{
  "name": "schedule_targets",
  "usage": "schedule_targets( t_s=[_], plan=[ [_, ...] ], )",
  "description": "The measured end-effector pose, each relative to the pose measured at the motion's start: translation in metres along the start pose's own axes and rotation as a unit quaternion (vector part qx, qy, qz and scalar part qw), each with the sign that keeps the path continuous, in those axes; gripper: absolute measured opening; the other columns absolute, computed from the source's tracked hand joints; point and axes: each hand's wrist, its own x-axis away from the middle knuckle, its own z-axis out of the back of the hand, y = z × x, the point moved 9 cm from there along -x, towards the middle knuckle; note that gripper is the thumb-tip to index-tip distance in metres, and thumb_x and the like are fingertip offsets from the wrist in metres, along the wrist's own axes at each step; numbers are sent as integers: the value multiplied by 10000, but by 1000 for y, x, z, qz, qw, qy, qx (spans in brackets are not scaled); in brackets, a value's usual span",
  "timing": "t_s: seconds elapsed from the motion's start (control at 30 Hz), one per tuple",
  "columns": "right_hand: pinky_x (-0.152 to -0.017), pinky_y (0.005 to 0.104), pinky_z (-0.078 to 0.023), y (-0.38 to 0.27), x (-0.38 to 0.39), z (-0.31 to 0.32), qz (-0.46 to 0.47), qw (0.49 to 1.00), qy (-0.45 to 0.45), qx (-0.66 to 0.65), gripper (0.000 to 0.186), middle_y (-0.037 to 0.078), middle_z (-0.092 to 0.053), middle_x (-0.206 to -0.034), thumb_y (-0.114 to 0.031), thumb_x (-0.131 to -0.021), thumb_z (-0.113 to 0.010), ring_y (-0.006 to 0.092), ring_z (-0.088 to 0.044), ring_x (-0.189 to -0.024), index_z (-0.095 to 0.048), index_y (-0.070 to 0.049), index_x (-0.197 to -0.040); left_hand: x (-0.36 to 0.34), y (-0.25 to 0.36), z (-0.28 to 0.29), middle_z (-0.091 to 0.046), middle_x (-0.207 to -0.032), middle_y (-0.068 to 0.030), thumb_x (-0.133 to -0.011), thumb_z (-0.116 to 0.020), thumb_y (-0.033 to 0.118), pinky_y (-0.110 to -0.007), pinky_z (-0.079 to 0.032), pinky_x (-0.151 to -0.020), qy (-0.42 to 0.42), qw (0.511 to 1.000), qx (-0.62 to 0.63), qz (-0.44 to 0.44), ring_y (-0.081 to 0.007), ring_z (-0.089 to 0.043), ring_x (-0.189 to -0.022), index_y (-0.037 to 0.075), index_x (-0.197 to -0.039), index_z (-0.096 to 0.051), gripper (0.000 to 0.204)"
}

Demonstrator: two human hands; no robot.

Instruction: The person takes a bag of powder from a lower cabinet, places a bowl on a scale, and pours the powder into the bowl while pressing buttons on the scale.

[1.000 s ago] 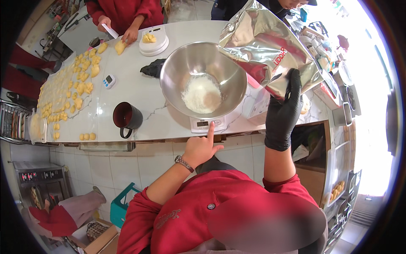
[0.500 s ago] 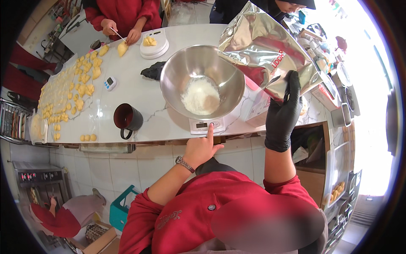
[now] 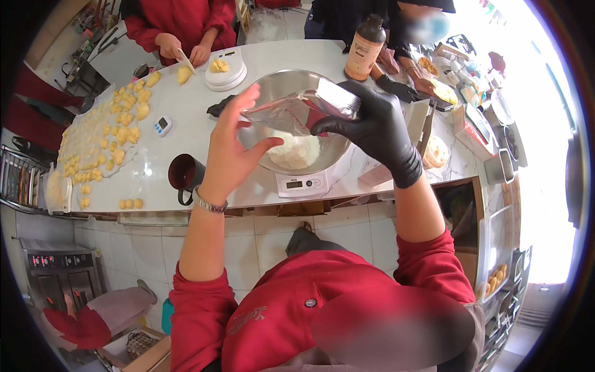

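Gripping a silver foil bag (image 3: 296, 111), the person's black-gloved right hand (image 3: 375, 121) was closed on the bag's right end, with the thumb on the near side. We found the bag above a stainless-steel mixing bowl (image 3: 338, 150), hiding part of the interior; we could not tell whether it touched the rim. The bare left hand (image 3: 229, 139), with a metal-band wristwatch (image 3: 211, 201) at its wrist, was spread wide at the bag's left end, the thumb well apart from the fingers; we could not tell whether the fingertips met the foil. In the bowl we saw a mound of white powder (image 3: 297, 155). The bowl stood on a white digital scale (image 3: 302, 184) at the near edge of the worktop (image 3: 248, 183). To the left we noted a dark mug (image 3: 187, 172), a digital timer (image 3: 162, 126) and many yellow dough pieces (image 3: 127, 135). Beyond the bowl stood a brown bottle (image 3: 364, 53) with a dark cap and a round white scale (image 3: 226, 79) bearing a lump of dough (image 3: 219, 66). Beside that scale, a co-worker's hands (image 3: 168, 46) held a scraper (image 3: 185, 61) at another piece.
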Motion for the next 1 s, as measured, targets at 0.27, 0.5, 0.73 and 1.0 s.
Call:
schedule_targets(
  t_s=[0.27, 0.5, 0.73, 1.0],
  plan=[
    [-542, 324, -473, -4, -28, -7, 96, 982, 5, 163, 420, 83, -598, -634, -422, -614, -740, 269, -599, -588, -601, -64, -783, 11, -45, -22, -637, -727, -113, -728, -645, 6, -267, -460, -557, -90, 988, -13, 126, -190, -607, -611, -3, -928, -602, 204],
    [-524, 323, -464, -10, -28, -6, 131, 983, 19, 131, 361, 89, -598, -647, -395, -637, -730, 269, -585, -563, -653, -89, -812, 5, -38, -17, -643, -668, -73, -742, -661, 27, -239, -407, -518, -82, 986, -95, 107, -61, -466, -530, 1, -878, -649, 139],
    [-507, 311, -458, 21, -33, 0, 43, 997, 27, 58, 331, 95, -585, -616, -371, -674, -713, 256, -571, -529, -649, -65, -785, -4, -45, -15, -647, -678, -35, -743, -666, 53, -205, -402, -528, -72, 988, -33, 134, -35, -476, -550, 20, -902, -658, 163],
    [-467, 273, -439, -13, -32, 13, 183, 948, 111, 238, 322, 56, -575, -566, -384, -666, -720, 185, -563, -479, -644, -76, -719, -13, -41, -15, -654, -711, -34, -731, -671, 64, -211, -409, -543, -98, 982, -68, 149, -31, -490, -572, 41, -944, -651, 215]
  ],
)
